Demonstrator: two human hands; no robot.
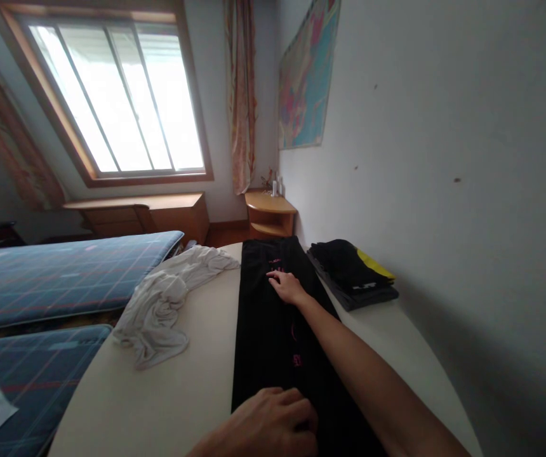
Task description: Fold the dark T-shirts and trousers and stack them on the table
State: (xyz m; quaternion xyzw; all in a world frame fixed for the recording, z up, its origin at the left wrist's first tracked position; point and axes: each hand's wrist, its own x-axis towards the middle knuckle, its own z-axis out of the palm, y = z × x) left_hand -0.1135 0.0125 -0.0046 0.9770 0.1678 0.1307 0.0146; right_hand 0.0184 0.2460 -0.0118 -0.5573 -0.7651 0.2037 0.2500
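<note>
Long black trousers [263, 330] with small pink prints lie in a narrow strip along the pale round table [206, 362]. Toward their far end, my right hand [286, 287] rests on the cloth beside a pink print, fingers stretched out and holding nothing. Close to me, at the bottom of the view, my left hand [273, 422] is on the near part of the trousers with its fingers curled down into the fabric. Its fingertips are partly hidden. The near end of the trousers runs out of view.
A crumpled whitish garment [163, 298] lies on the table's left side. To the right sits a folded pile of dark clothes [349, 270] with a yellow patch, near the wall. Blue plaid mattresses [63, 273] stand left of the table; a wooden corner shelf [270, 203] is beyond it.
</note>
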